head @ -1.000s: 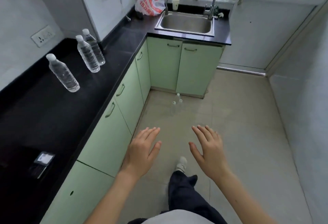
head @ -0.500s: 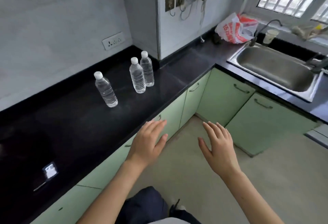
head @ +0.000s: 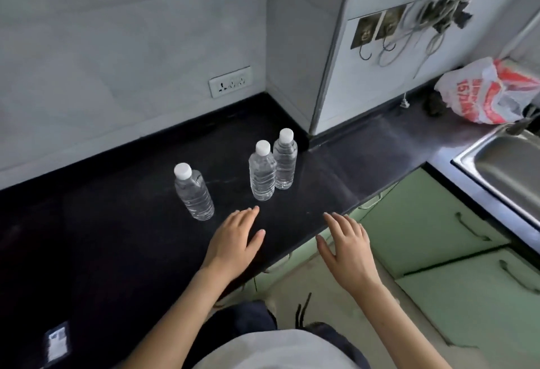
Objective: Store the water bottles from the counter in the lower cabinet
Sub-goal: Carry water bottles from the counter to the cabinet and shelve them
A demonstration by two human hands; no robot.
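Bottles (head: 261, 171) stand mid-counter (head: 117, 237), left hand (head: 233, 241) and right hand (head: 349, 247) hovering near its edge, each grip spread.

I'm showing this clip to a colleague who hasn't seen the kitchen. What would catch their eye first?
Three clear water bottles with white caps stand upright on the black counter: one alone to the left, and a close pair near the wall corner. Both bare hands, left and right, hover open just short of them. A red-and-white plastic bag sits by the sink.

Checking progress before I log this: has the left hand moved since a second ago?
Yes. The left hand went from over the floor to above the counter, near the bottles.
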